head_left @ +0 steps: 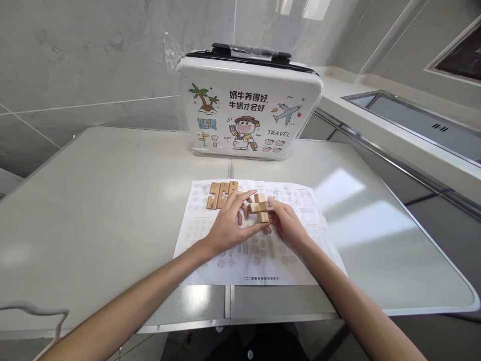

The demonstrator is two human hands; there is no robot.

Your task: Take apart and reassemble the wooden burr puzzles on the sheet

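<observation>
Between my hands is a small wooden burr puzzle, several interlocked blocks with handwritten marks, a "2" showing on its right end. My left hand grips it from the left, thumb below and index finger above. My right hand pinches its right side, with some fingers hidden behind. Just beyond my left hand lie three flat notched wooden pieces, side by side and marked with numbers; the rightmost is partly covered by that hand. Under everything is a printed instruction sheet with small line diagrams.
A white folding table carries the sheet, with a seam down its middle. At its back edge stands a white cartoon-printed case in clear plastic wrap. A pale cable runs at the lower left. A counter is on the right.
</observation>
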